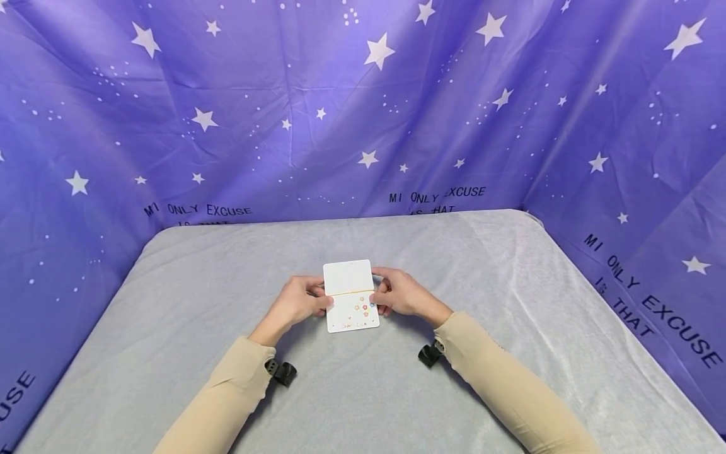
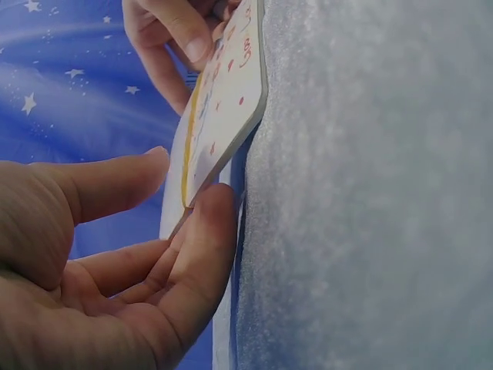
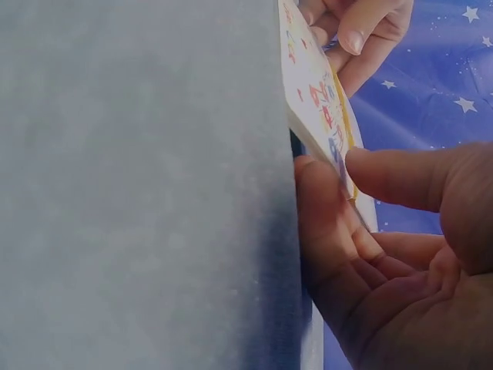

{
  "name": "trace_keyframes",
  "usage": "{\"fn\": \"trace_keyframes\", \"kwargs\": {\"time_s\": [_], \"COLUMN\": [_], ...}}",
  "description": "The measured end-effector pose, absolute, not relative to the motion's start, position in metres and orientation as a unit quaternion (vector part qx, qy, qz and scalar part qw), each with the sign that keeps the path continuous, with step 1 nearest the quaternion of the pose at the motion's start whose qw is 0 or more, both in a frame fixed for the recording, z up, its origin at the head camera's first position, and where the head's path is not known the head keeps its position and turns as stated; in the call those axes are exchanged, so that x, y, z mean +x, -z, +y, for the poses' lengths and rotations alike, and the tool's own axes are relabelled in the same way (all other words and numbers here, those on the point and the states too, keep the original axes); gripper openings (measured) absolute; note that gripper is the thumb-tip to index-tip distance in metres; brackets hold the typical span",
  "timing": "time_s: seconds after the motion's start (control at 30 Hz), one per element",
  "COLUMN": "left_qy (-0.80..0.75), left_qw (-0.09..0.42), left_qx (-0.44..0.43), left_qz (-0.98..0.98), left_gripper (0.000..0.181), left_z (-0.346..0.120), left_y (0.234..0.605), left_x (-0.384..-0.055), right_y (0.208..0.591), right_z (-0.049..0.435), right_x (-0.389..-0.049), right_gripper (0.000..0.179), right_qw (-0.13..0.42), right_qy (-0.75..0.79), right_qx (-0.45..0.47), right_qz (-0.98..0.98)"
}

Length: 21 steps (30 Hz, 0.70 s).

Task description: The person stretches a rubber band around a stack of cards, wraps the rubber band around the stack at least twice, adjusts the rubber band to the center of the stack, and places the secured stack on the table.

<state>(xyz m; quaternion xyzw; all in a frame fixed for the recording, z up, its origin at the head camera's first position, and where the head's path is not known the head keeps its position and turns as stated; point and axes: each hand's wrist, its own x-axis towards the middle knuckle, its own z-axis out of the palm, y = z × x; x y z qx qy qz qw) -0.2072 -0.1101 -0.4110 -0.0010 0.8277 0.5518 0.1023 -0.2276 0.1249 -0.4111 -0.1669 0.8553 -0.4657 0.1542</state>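
Observation:
A white greeting card (image 1: 351, 312) with small coloured flowers and faint lettering on its near half is held above the grey cloth. A yellow line crosses its middle, and the far half is mostly plain white. My left hand (image 1: 296, 299) holds the card's left edge, thumb on the near side and fingers bent behind. On the opposite edge, my right hand (image 1: 401, 292) pinches it between thumb and fingers. From the left wrist view, the card (image 2: 231, 108) looks tilted, with left fingertips (image 2: 214, 208) under its edge. The right thumb (image 3: 385, 173) lies against its printed face.
A table covered in grey cloth (image 1: 454, 265) lies beneath the hands. Purple curtains with white stars (image 1: 317, 164) and black lettering surround its back and sides. Black wrist cameras (image 1: 283, 373) hang at both beige sleeves (image 1: 499, 372).

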Motion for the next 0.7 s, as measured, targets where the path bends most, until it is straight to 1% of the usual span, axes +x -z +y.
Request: {"fn": "trace_keyframes", "kwargs": {"time_s": [0.1,0.3,0.53,0.7], "left_qy": [-0.544,-0.539,-0.549,-0.547], "left_qw": [0.105,0.11,0.125,0.126], "left_qx": [-0.005,-0.001,0.001,0.009], "left_qz": [0.832,0.835,0.826,0.828], "left_gripper": [0.056,0.048,0.053,0.053], "left_z": [-0.1095,-0.1093,-0.1089,-0.1095], "left_y": [0.4107,0.4117,0.4129,0.4134], "left_x": [-0.2071,-0.2063,-0.2063,-0.2061], "right_y": [0.4121,0.4127,0.4112,0.4102], "right_z": [0.125,0.1242,0.1258,0.1267], "right_x": [-0.2283,-0.2279,-0.2276,-0.2277], "right_gripper": [0.066,0.065,0.061,0.056], "right_qw": [0.156,0.157,0.166,0.176], "right_qy": [0.454,0.433,0.416,0.419], "right_qx": [-0.174,-0.181,-0.183,-0.183], "right_qz": [0.86,0.869,0.875,0.872]}}
